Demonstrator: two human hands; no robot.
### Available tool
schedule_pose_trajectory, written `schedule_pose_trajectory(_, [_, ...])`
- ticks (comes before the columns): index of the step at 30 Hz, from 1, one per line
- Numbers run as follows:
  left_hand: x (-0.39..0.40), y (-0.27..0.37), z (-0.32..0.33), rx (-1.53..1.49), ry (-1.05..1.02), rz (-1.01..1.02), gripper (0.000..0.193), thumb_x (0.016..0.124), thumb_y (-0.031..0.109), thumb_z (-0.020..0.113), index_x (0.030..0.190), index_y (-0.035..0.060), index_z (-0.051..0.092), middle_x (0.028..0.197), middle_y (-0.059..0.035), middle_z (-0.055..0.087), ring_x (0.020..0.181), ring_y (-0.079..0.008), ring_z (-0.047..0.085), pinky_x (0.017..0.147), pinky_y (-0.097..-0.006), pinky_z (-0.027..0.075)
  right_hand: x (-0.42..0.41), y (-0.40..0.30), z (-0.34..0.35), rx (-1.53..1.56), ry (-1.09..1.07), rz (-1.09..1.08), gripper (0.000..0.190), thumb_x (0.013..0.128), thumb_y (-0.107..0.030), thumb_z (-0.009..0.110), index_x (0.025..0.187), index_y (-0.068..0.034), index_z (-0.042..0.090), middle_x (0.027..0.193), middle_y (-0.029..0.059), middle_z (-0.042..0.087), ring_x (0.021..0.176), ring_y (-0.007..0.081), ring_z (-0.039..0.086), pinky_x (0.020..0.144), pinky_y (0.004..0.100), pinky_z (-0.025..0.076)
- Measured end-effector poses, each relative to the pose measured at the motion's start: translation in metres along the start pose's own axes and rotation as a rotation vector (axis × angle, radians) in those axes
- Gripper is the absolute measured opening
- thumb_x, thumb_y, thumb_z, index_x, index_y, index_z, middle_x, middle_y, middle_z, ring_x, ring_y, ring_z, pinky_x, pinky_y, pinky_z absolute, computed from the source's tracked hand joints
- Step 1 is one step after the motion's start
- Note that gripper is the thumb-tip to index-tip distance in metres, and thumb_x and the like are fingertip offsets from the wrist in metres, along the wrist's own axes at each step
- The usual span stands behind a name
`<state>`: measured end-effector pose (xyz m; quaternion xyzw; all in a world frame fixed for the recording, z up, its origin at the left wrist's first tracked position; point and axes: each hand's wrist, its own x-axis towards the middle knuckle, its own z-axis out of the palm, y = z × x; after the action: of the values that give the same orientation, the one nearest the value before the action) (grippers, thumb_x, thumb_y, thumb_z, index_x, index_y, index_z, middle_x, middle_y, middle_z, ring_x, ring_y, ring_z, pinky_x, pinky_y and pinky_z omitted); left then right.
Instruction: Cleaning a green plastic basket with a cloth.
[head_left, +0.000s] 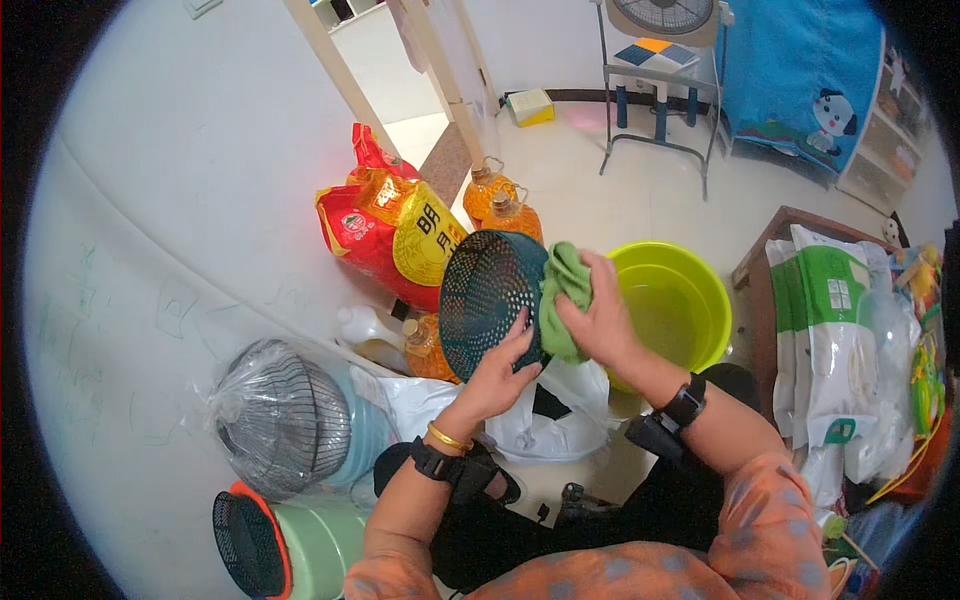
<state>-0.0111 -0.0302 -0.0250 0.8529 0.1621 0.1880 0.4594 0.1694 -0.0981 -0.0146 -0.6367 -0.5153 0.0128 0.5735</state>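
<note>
A dark green perforated plastic basket (480, 300) is tilted on its side in front of me, its open side towards the left. My left hand (502, 367) grips its lower right part, with fingers reaching over the perforated wall. A bunched green cloth (562, 300) is in my right hand (604, 315), pressed against the basket's right side. Just beyond my right hand, a yellow-green plastic basin (709, 289) stands on the floor with water (660, 322) in it. Below the basket lies a white plastic bag (555, 442).
Red and yellow sacks (390, 232) and jugs of orange-coloured oil (514, 217) stand behind the basket. A bagged wire fan guard (289, 420) and a green bin (319, 544) are at left. Packages (832, 315) lie on a wooden table (754, 255) at right.
</note>
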Motion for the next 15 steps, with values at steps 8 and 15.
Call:
schedule_pose_trajectory(8, [-0.01, 0.005, 0.016, -0.35, -0.273, -0.101, 0.053, 0.084, 0.002, 0.06, 0.134, 0.0008, 0.042, 0.136, -0.0107, 0.045, 0.125, -0.0167, 0.039, 0.103, -0.0292, 0.031, 0.047, 0.045, -0.008, 0.096, 0.057, 0.203, 0.042, 0.076, -0.02, 0.067, 0.114, -0.008, 0.055, 0.1, 0.017, 0.061, 0.097, 0.0326, 0.058, 0.088, 0.0378, 0.044])
schedule_pose_trajectory(15, [-0.015, -0.015, 0.006, -0.523, -0.022, -0.234, 0.048, 0.079, -0.008, 0.057, 0.126, 0.0003, 0.048, 0.12, -0.0024, 0.056, 0.109, -0.0114, 0.051, 0.097, -0.0262, 0.038, -0.021, -0.039, -0.011, -0.061, -0.248, -0.232, 0.053, 0.072, -0.023, 0.071, 0.119, -0.007, 0.052, 0.109, 0.0189, 0.051, 0.105, 0.0365, 0.048, 0.091, 0.0439, 0.04])
